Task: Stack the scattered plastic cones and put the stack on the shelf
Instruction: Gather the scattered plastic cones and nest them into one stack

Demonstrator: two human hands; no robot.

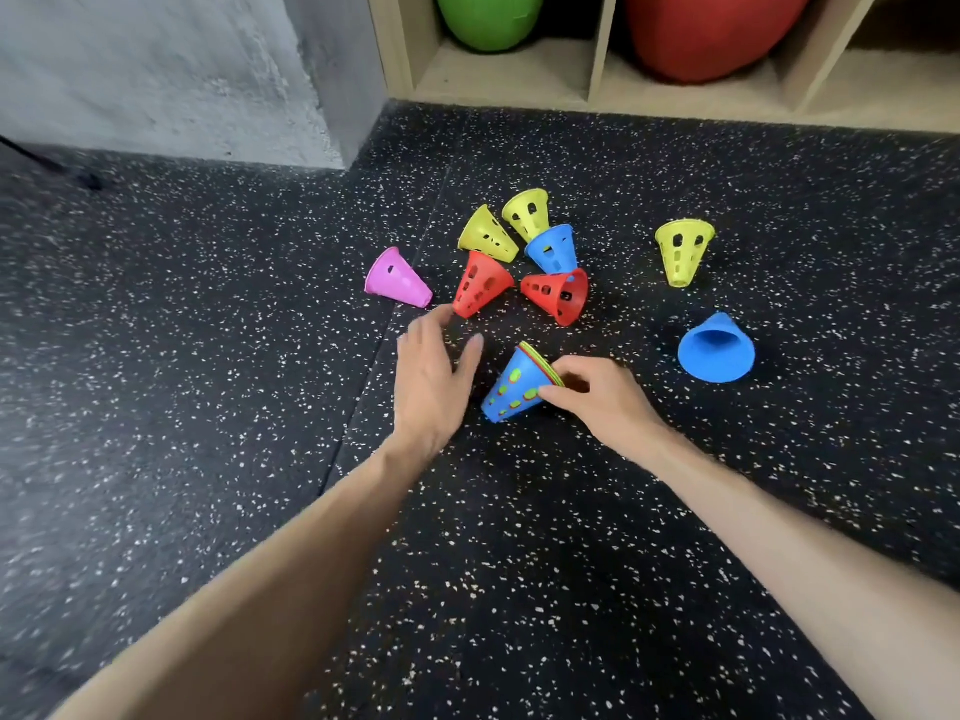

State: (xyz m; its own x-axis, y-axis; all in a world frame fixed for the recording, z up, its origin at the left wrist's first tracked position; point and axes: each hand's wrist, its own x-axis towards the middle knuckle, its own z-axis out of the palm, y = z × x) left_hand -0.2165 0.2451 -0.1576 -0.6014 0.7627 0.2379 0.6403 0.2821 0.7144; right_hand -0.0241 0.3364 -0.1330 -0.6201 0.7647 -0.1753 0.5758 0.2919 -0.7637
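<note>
My right hand [597, 394] grips a small stack of nested cones [514, 387], blue outside with green and red showing through its holes, tilted just above the floor. My left hand [434, 371] is open with fingers spread, its fingertips close to a red cone [478, 283] lying on its side. Around that lie a pink cone [396, 278], a second red cone [558, 296], two yellow cones [485, 233] [527, 213] and a blue cone [553, 249]. Apart to the right are a yellow cone [681, 252] and a blue cone [717, 348].
A wooden shelf unit [597, 80] stands at the back, its low compartments holding a green ball [488, 18] and a red ball [711, 33]. A grey concrete wall corner [208, 75] juts out at the left. The floor is black speckled rubber matting.
</note>
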